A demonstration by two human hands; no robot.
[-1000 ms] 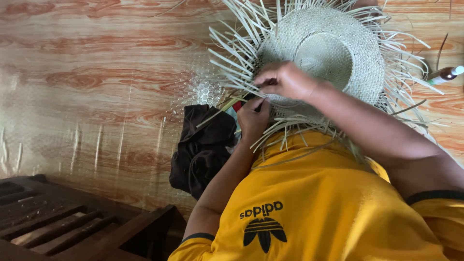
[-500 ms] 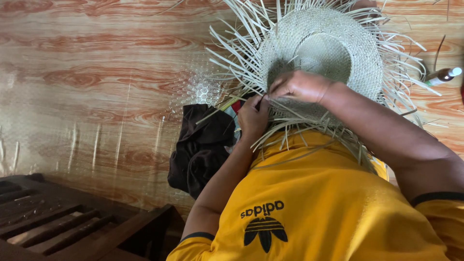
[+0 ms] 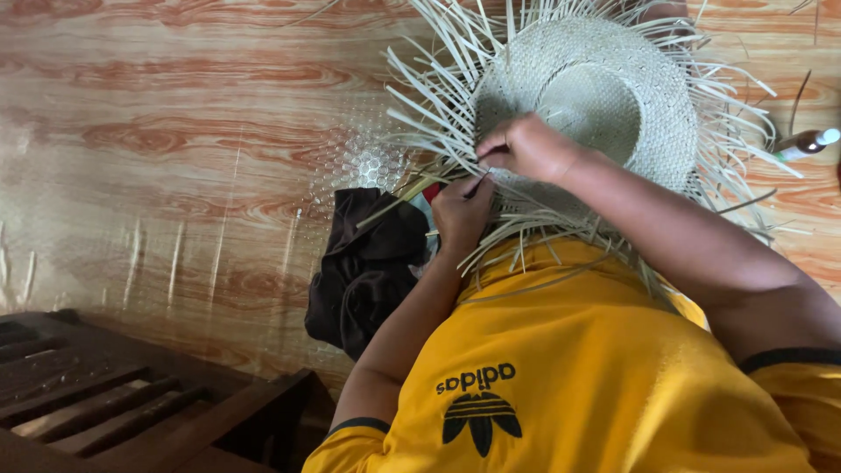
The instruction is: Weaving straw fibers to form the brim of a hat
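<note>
Straw-coloured and half woven, a hat [image 3: 604, 96] lies crown-up on the wood-grain floor [image 3: 175, 131], pressed against the person's yellow shirt [image 3: 596, 368]. Its loose strips fan out from the brim in every direction, the longest running toward the left and toward the shirt; being round, the hat itself has no clear long axis.

Just left of the hat sits a crumpled dark cloth [image 3: 368, 263], with strips lying over its upper edge. A slatted dark wooden frame [image 3: 105, 412] fills the lower left corner, well apart from the work. A pale-tipped tool handle [image 3: 806, 143] lies on the floor at the right edge, beyond the fringe.

At the near brim the right hand [image 3: 530, 147] closes its grip on strips, the forearm covering part of the weave. Touching it from below, the left hand [image 3: 460, 210] seems to pinch a thin dark strip, though the fingertips are hard to make out.
</note>
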